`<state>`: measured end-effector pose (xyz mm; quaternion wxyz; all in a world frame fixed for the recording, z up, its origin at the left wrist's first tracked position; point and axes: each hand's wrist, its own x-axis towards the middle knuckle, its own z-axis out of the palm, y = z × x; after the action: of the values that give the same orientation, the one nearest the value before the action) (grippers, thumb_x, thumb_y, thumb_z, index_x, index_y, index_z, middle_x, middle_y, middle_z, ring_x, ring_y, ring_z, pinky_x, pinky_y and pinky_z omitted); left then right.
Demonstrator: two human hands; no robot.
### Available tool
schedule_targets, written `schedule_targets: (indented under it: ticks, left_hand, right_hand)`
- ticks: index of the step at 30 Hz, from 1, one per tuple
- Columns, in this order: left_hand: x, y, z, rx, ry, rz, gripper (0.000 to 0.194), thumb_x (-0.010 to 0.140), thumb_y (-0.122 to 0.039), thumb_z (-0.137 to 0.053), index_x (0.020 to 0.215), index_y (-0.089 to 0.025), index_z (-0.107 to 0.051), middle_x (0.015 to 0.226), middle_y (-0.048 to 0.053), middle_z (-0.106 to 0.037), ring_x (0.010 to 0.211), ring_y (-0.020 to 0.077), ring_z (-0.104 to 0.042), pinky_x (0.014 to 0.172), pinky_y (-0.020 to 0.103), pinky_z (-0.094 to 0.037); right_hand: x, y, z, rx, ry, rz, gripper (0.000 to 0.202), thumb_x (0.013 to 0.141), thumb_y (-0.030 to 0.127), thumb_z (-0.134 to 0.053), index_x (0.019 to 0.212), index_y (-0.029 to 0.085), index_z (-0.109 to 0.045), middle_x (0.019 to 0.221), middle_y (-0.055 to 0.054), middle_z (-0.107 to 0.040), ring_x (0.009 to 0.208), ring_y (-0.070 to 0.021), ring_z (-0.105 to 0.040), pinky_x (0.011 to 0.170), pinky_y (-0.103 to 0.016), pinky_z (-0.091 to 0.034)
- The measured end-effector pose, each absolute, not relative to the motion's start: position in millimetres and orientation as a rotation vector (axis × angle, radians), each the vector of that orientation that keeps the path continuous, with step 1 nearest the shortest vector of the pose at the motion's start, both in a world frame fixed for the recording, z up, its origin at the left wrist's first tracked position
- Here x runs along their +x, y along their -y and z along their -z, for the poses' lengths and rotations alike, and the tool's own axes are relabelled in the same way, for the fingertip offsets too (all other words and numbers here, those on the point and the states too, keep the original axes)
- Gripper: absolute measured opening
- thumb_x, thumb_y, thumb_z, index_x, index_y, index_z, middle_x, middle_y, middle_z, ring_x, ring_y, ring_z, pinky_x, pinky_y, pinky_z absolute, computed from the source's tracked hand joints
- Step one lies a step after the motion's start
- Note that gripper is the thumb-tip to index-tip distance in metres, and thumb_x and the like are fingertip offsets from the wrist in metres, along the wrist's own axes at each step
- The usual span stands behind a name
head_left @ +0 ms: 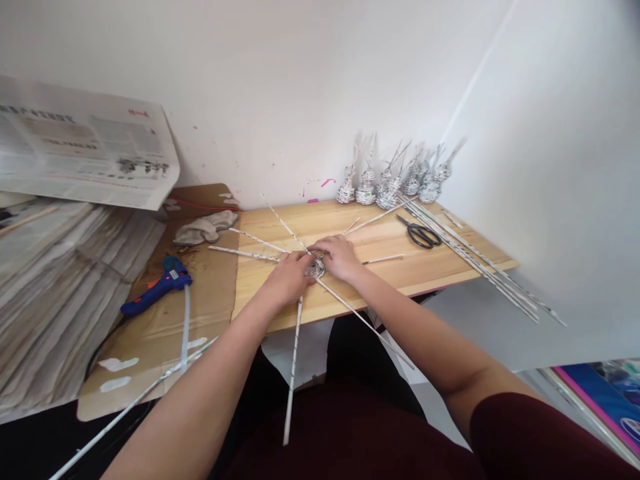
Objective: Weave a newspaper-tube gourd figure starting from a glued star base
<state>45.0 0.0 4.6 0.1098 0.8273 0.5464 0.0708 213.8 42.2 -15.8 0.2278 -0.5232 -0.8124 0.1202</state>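
Both hands, left [289, 275] and right [341, 257], closed on small woven paper hub [316, 268] at frame centre on counter [425, 263], spokes [293, 365] radiating unwoven; finished woven pieces [389, 185] upper right, scissors [421, 235] beside

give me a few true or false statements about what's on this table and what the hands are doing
1. Both hands, left hand and right hand, press on a woven hub of paper rods. True.
2. The scissors lie left of the hands. False: they lie to the right.
3. The blue glue gun rests on the cardboard sheet. True.
4. The small woven pieces stand at the table's near edge. False: they stand by the wall.
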Motion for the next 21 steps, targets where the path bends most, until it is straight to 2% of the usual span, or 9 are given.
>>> schedule_targets:
  ticks: [6,13,18,21]
  left_hand:
    - [44.8,-0.6,-2.7,2.438,-1.594,-0.197,0.051,0.087,-0.027,-0.058,0.136,-0.018,-0.051,0.142,0.011,-0.049,0.130,0.0296,-0.042,0.114,0.039,-0.030]
    - [44.0,-2.3,-2.7,2.442,-1.582,-0.214,0.051,0.085,-0.028,-0.059,0.135,-0.023,-0.051,0.140,0.010,-0.052,0.129,0.0287,-0.044,0.112,0.042,-0.033]
    - [44.4,-3.0,-2.7,2.451,-1.582,-0.191,0.051,0.085,-0.027,-0.059,0.136,-0.020,-0.051,0.141,0.011,-0.051,0.130,0.0287,-0.044,0.113,0.039,-0.031]
    - [44.5,-2.4,-3.1,2.451,-1.588,-0.191,0.052,0.086,-0.027,-0.058,0.136,-0.020,-0.051,0.141,0.011,-0.051,0.131,0.0284,-0.043,0.114,0.037,-0.031]
  right_hand:
    - [211.2,-38.4,17.3,-1.418,2.290,-0.218,0.047,0.078,0.006,-0.049,0.112,0.028,-0.072,0.121,-0.002,-0.067,0.110,-0.0238,-0.049,0.090,-0.040,-0.032]
    - [208.5,-33.3,16.2,-1.389,2.355,-0.129,0.041,0.084,0.008,-0.047,0.109,0.027,-0.073,0.120,-0.004,-0.067,0.110,-0.0244,-0.048,0.090,-0.039,-0.032]
    - [214.0,-38.5,20.8,-1.390,2.222,-0.246,0.052,0.079,0.003,-0.046,0.122,0.023,-0.068,0.120,-0.005,-0.068,0.108,-0.0222,-0.054,0.096,-0.035,-0.037]
    - [216.1,-42.7,23.0,-1.374,2.165,-0.246,0.052,0.078,0.001,-0.044,0.121,0.017,-0.068,0.117,-0.008,-0.069,0.108,-0.0207,-0.056,0.098,-0.032,-0.038]
